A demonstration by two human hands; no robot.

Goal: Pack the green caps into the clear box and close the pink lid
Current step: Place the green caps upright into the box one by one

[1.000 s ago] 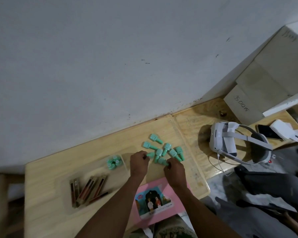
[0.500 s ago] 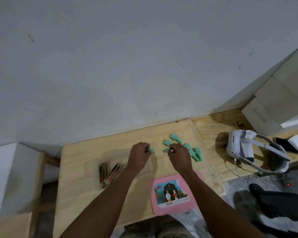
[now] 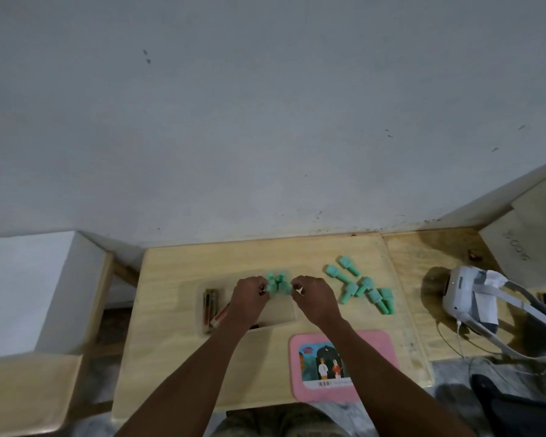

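1. Hand pose. We see both forearms reach fwd over the table [image 3: 171, 342], palms down, wrists level. L hand [image 3: 249, 294] and R hand [image 3: 312, 298] sit close together, knuckles up, fingers curled inward toward each other.

2. Grip state. Fingertips of both hands meet the cap cluster [image 3: 278, 282], which stands directly between them. L tips touch its L edge, R tips its R edge. We cannot tell whether either hand pinches a cap or only touches it; the tips are blurred and partly hidden by the knuckles.

3. Task items.
- Clear box [image 3: 281, 307]: under both hands, mostly beneath the L hand. The cap cluster is at its far end, ahead of the fingertips.
- Loose caps [image 3: 360, 288]: approx. eight, lying on the table to the R of the R hand, apart from it.
- Pink lid [image 3: 375, 348]: flat, picture side up, nearer the body than the R hand, partly under the R forearm. Not on the box.

4. Other. Brown tubes [image 3: 210, 305] lie in the box, L of the L hand. Headset [image 3: 473, 298] is far R of the R hand.
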